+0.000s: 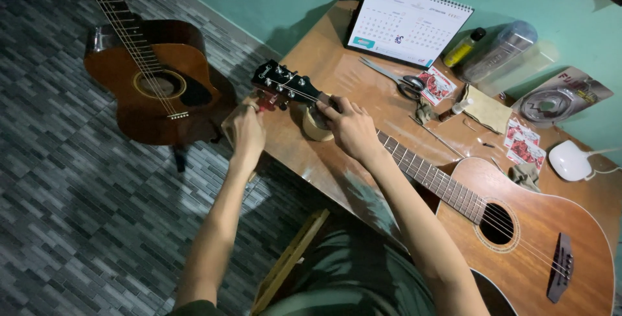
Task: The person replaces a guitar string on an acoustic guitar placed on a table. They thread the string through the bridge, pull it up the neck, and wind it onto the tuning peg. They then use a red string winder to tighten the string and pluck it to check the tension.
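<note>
Guitar: acoustic, reddish-brown body at 4 o'clock, neck running up-left across the surface to the black headstock, which juts past the edge at about 10 o'clock. The neck rests on a roll of tape.

Right hand: closed over the neck just below the headstock, fingers wrapped on the strings.

Left hand: clenched on a small red tool held against the headstock's lower side; the grip itself is partly hidden.

Handling, by judgement: body hollow, light and easily dented; neck stiff; strings taut and thin; tuning pegs small and slippery. Best held at the neck, body left lying flat.

Nearby: scissors at 12 o'clock, desk calendar behind them, yellow bottle, clear container, white mouse at 3 o'clock, small printed packets.

Second guitar: on the tiled floor at 9 o'clock, well apart.
</note>
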